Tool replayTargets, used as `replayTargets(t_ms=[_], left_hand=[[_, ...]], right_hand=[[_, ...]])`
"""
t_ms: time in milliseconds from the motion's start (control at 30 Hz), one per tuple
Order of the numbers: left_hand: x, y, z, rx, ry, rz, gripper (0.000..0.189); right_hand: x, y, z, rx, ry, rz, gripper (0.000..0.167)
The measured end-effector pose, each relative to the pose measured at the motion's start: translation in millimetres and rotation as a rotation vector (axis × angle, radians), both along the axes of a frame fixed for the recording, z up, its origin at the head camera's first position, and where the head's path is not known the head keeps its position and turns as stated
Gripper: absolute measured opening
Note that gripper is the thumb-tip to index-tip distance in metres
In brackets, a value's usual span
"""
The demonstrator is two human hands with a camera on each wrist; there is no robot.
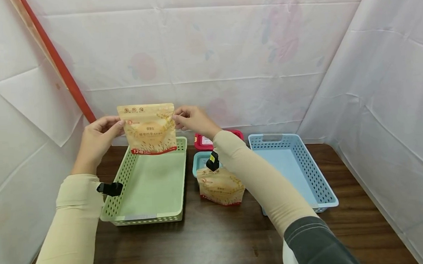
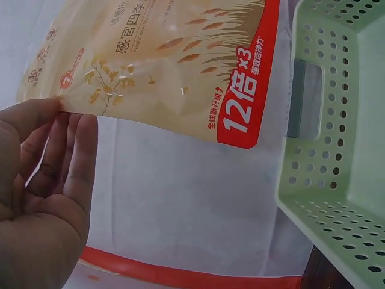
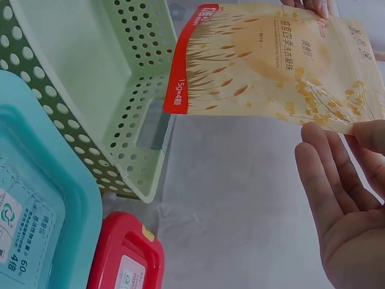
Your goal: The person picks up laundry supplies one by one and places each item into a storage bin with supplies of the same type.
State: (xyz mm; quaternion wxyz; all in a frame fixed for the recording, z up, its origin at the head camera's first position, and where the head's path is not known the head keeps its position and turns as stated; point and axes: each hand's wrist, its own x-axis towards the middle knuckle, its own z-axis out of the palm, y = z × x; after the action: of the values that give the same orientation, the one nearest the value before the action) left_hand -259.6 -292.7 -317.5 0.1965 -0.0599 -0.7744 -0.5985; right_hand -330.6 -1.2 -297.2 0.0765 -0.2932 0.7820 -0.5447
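Observation:
A cream pouch of laundry capsules (image 1: 149, 130) with a red bottom band hangs upright over the far end of the green basket (image 1: 157, 189). My left hand (image 1: 96, 143) pinches its left edge between thumb and fingers. At the opposite edge, the thumb and fingers of my right hand (image 1: 195, 120) pinch the pouch near its upper corner. The left wrist view shows the printed front of the pouch (image 2: 162, 66) above the left hand (image 2: 51, 162). In the right wrist view the right hand (image 3: 349, 186) grips the pouch's edge from below.
A second cream pouch (image 1: 221, 186) stands on the dark wooden table (image 1: 216, 242), in front of a turquoise-lidded box (image 3: 48, 192). Behind that sits a red-lidded box (image 3: 129, 253). A blue basket (image 1: 287, 156) stands at the right, partly behind the right forearm. White cloth hangs around the table.

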Motion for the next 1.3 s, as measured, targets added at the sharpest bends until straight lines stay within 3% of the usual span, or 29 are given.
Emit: replayTargets(t_ms=[233,433,733,1033,1300], left_hand=[[-3.0,-5.6,-3.3,-0.076,-0.035,0.04,0.033],[-4.2,-7.7,-4.8,-0.081,-0.067,0.05,0.035],[-10.4,-20.4,-20.3,-0.119,-0.129,0.077,0.037],[-13.3,-20.3,-31.0,-0.001,-0.085,-0.001,0.031],[-12.9,-21.0,-41.1,-0.024,-0.133,-0.013,0.034]], right_hand=[[-3.0,-5.7,-2.6,0.022,-0.03,-0.009,0.018],[-8.1,-13.8,-5.8,0.045,-0.038,-0.016,0.018],[-12.3,-23.5,-15.3,0.074,-0.067,-0.009,0.019],[-12.7,-28.1,-23.4,0.097,-0.089,-0.013,0.019],[-14.5,-28.7,-30.8,0.131,-0.101,-0.003,0.018]])
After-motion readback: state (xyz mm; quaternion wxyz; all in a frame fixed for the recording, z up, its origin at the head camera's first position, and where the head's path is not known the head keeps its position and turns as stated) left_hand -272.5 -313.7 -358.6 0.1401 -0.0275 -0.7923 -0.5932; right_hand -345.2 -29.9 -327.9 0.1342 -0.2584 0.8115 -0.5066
